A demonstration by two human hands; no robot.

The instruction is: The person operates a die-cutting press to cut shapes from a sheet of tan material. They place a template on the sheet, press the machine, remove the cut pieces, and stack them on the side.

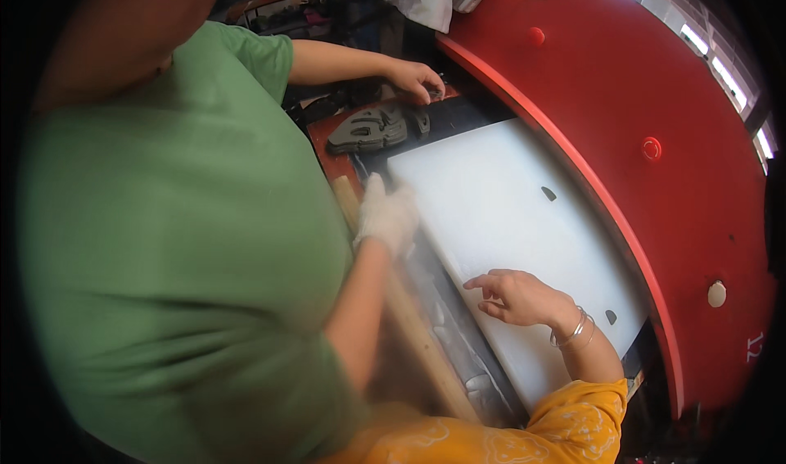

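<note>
My right hand, bare and with thin bangles at the wrist, hovers over or rests near the front edge of a large white board. Its fingers are loosely bent and apart, with nothing visible in them. My left hand does not show. On the board are two small dark shapes with one rounded side, a farther one and a nearer one; whether they are pieces or openings I cannot tell. A co-worker's gloved hand, smeared by motion, is at the board's left edge.
The co-worker in a green shirt stands close at left, a bare hand beyond grey moulded, sole-like pieces. A red machine panel with a red button borders the board. A wooden strip runs along the front.
</note>
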